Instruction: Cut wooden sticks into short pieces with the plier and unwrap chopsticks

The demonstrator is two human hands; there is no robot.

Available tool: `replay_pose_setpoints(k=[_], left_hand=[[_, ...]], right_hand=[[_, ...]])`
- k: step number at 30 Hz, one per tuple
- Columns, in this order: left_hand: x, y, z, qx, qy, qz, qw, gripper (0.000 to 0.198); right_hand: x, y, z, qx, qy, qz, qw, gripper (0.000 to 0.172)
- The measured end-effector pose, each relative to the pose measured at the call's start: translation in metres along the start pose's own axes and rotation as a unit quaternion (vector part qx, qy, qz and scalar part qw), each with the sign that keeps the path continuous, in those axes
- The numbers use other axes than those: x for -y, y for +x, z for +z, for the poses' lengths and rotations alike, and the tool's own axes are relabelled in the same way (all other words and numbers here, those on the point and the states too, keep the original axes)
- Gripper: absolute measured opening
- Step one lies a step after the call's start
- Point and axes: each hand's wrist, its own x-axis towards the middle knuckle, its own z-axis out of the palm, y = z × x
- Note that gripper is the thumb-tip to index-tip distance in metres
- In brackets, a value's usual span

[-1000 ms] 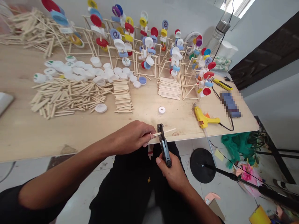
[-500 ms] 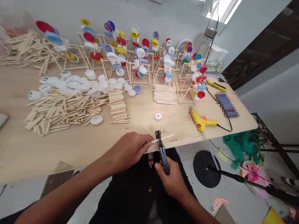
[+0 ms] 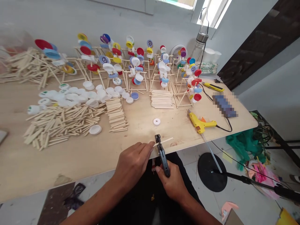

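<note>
My left hand (image 3: pixel 136 161) pinches the near end of a thin wooden stick (image 3: pixel 167 140) above the table's front edge. The stick crosses the dark jaws of metal pliers (image 3: pixel 162 154) and sticks out beyond them to the right. My right hand (image 3: pixel 172 179) is closed round the pliers' handles, with the jaws pointing up and away from me. Just beyond the jaws lies a white bottle cap (image 3: pixel 156 122) with a dark mark at its centre. Two neat stacks of cut sticks, a left stack (image 3: pixel 116 115) and a right stack (image 3: pixel 161 99), lie farther back.
Several stick frames carrying coloured caps (image 3: pixel 136 70) stand along the wall. To the left are a loose stick pile (image 3: pixel 63 122) and white caps (image 3: pixel 77 95). A yellow glue gun (image 3: pixel 200 122), a cutter knife (image 3: pixel 213 87) and a blurred-out device (image 3: pixel 225 105) lie right. A black round stand base (image 3: pixel 212 172) is on the floor.
My left hand has turned, showing more of its back, its fingers nearer the pliers' jaws. The stick still lies across the jaws. My right hand keeps its grip; the camera view has shifted slightly.
</note>
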Motion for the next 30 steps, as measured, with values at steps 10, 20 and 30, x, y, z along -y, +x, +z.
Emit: replay_pose_setpoints(k=[10, 20, 30], left_hand=[[0.005, -0.002, 0.011, -0.003, 0.003, 0.027, 1.0, 0.023], [0.005, -0.002, 0.01, -0.004, -0.003, 0.066, 0.998, 0.022], [0.012, -0.005, 0.025, -0.068, -0.06, 0.084, 0.992, 0.019]], right_hand=[[0.0, -0.002, 0.003, 0.024, 0.023, 0.041, 0.999, 0.025], [-0.005, -0.003, -0.002, 0.037, 0.001, 0.049, 0.998, 0.018], [-0.005, -0.006, 0.001, 0.002, -0.084, 0.034, 0.996, 0.024]])
